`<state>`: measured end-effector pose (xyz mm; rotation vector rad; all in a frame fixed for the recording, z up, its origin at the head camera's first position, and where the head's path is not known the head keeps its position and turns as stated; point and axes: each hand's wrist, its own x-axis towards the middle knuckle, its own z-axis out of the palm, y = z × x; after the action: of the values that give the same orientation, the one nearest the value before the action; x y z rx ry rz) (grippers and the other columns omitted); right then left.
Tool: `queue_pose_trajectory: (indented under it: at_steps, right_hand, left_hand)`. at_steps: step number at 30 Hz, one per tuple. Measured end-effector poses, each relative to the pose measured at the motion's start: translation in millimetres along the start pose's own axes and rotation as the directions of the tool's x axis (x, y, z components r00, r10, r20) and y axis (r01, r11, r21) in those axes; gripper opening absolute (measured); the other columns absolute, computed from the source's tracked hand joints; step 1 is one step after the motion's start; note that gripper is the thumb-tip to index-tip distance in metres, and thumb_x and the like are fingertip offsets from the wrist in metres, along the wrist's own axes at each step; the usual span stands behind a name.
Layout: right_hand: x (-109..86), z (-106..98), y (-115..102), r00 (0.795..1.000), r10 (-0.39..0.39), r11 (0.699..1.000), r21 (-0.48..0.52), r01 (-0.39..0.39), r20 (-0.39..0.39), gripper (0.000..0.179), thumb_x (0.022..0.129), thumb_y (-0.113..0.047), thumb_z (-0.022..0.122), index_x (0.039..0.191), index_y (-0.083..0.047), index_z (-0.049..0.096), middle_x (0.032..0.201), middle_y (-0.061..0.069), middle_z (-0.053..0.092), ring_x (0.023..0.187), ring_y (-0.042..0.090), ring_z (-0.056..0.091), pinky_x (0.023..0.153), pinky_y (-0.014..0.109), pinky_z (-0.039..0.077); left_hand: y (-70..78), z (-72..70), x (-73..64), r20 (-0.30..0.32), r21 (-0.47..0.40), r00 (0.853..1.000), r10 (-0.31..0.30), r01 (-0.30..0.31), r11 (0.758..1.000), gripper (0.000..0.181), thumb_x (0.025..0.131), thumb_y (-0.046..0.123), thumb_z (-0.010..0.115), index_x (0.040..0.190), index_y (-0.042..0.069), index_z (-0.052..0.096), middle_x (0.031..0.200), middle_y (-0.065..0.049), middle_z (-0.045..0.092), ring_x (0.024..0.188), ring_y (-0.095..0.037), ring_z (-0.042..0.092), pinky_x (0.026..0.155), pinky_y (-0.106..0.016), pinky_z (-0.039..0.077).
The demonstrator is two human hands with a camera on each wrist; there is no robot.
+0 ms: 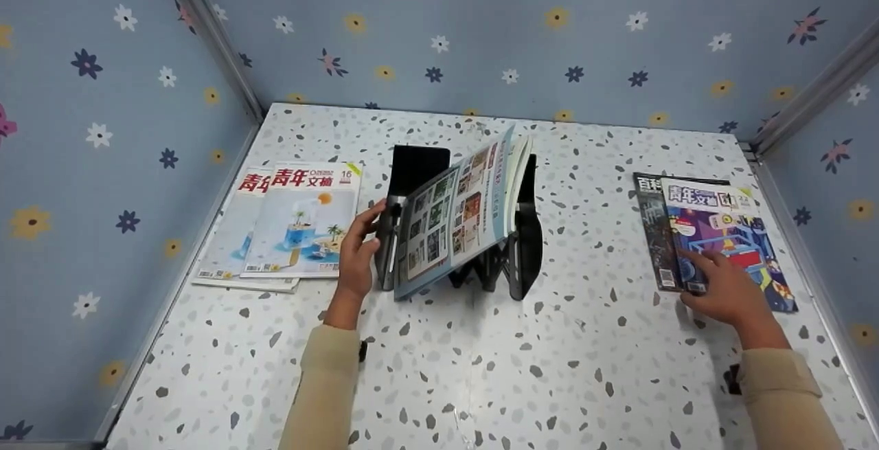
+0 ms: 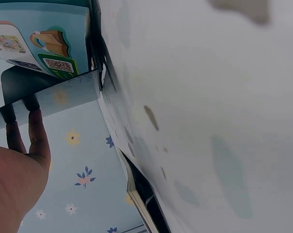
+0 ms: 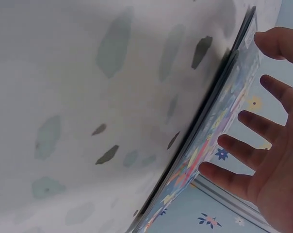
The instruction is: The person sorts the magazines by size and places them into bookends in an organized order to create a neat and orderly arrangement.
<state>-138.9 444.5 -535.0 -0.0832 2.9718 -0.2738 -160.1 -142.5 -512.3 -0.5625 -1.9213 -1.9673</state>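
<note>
A black bookend-like rack [image 1: 530,244] stands mid-table, with several magazines [image 1: 457,209] leaning tilted to the left between its sides. My left hand [image 1: 357,251] touches the rack's left side from outside; in the left wrist view, the fingertips [image 2: 35,119] rest against its shiny side panel [image 2: 64,94]. Over at the right, my right hand [image 1: 728,292] hovers over or just touches a purple-covered magazine [image 1: 728,230], which overlaps a dark magazine [image 1: 656,237]. The right wrist view shows this hand [image 3: 277,160] with fingers spread, beside the colourful cover [image 3: 204,141].
Two white-covered magazines [image 1: 302,223] lie overlapped on the left of the speckled white table [image 1: 584,367]. Blue flower-patterned panels [image 1: 481,38] with metal edge strips enclose the table at the back and both sides.
</note>
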Motion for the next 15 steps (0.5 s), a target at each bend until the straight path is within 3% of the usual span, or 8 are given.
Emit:
queue_pose_trajectory:
  at_steps: [9,15]
  right_hand:
    - [3.7,2.0,4.0,0.999,0.013,1.000,-0.025,-0.011,0.046,0.082,0.068,-0.046,0.065,0.137,-0.020,0.030,0.133,0.028,0.028,0.110,0.053,0.031,0.081,0.067,0.027]
    - [5.5,4.3,7.5,0.998,0.018,0.999,-0.039,-0.015,0.062,0.082,0.068,-0.048,0.064,0.137,-0.018,0.032,0.132,0.028,0.030,0.109,0.053,0.031,0.081,0.067,0.027]
  left_hand:
    - [-2.3,-0.8,0.0,-0.007,0.007,1.000,-0.006,0.006,1.000,0.049,0.081,0.011,0.039,0.126,-0.010,0.039,0.130,-0.029,0.037,0.099,-0.036,0.044,0.080,-0.032,0.040]
    - [-2.2,-1.1,-0.2,-0.008,0.009,1.000,0.004,-0.004,1.000,0.049,0.080,0.010,0.039,0.125,-0.011,0.039,0.130,-0.030,0.037,0.099,-0.034,0.044,0.081,-0.033,0.039]
